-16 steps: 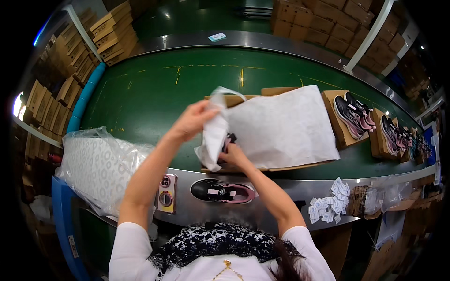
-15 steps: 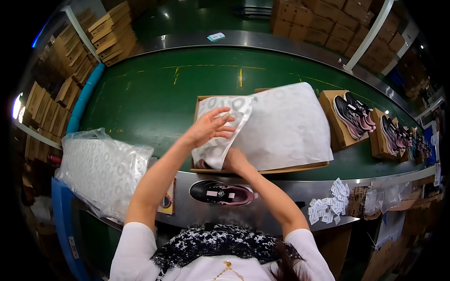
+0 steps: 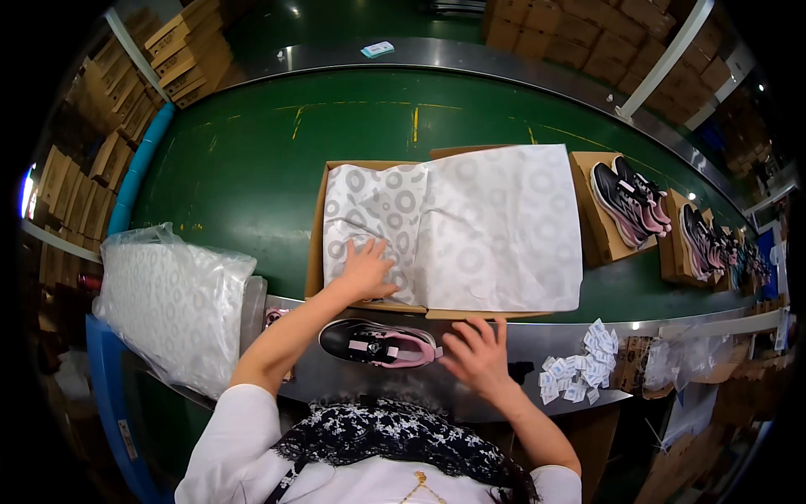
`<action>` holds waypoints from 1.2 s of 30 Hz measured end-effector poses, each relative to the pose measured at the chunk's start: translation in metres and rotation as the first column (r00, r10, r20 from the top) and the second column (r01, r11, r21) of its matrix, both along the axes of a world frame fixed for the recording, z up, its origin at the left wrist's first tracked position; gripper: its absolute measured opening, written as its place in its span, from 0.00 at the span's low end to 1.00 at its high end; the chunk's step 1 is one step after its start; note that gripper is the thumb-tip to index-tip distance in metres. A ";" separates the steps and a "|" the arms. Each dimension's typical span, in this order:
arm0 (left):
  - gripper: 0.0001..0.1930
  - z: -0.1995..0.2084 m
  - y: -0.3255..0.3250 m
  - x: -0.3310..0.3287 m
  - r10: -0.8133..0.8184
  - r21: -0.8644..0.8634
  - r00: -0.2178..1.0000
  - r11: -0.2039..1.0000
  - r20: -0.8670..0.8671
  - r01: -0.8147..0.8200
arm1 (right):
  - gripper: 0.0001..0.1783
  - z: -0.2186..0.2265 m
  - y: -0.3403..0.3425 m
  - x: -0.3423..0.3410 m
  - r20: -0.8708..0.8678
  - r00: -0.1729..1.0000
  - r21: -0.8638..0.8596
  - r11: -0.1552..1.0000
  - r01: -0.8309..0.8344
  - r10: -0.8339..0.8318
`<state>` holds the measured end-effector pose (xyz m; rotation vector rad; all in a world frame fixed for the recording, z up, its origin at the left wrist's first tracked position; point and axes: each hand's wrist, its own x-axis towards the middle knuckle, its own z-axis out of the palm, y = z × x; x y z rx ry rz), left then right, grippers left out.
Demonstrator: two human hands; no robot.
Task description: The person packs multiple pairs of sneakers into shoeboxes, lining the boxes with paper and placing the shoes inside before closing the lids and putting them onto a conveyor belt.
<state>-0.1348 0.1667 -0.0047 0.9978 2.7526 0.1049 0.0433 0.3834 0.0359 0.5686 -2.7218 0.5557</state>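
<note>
With fingers spread, my left hand [image 3: 368,270] lies on patterned tissue paper [image 3: 378,197] that covers the left half of an open cardboard shoebox [image 3: 315,252]. A wider part of the paper [image 3: 504,227] lies spread over the right side, and whatever is under the paper is hidden. On the metal ledge just in front of the box lies a black and pink sneaker [image 3: 378,343] with its opening toward the right. My right hand [image 3: 477,357] hovers at the sneaker's heel, its fingers apart and nothing in them; I cannot tell whether it touches the heel.
A plastic-wrapped stack of patterned paper [image 3: 172,307] sits at the left. Small white packets [image 3: 579,370] are heaped on the ledge at the right. Farther right, sneakers [image 3: 625,202] rest on boxes along the green conveyor belt [image 3: 243,176]. Stacked cartons [image 3: 189,55] stand at the far left.
The tissue fold at the left has come down flat over the box, with my left hand now on it. My right hand has left the box and moved back toward the sneaker's heel.
</note>
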 end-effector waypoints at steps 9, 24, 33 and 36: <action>0.53 0.012 -0.047 0.117 0.020 0.350 0.953 0.928 0.301 -0.130 | 0.24 -0.031 -0.033 0.017 -0.008 1.000 -0.089 0.996 -0.027 0.026; 0.33 0.088 -0.046 0.111 -0.358 0.490 0.345 0.735 0.868 -0.469 | 0.10 0.068 -0.004 -0.065 0.579 0.621 -0.802 0.509 0.314 0.529; 0.32 0.119 -0.034 0.114 -0.457 0.565 0.339 0.726 0.823 -0.393 | 0.07 0.083 -0.023 -0.055 0.343 0.462 -0.936 0.256 0.243 0.818; 0.31 0.115 -0.033 0.114 -0.399 0.504 0.314 0.748 0.861 -0.432 | 0.06 0.083 -0.025 -0.055 0.470 0.566 -0.881 0.396 0.258 0.677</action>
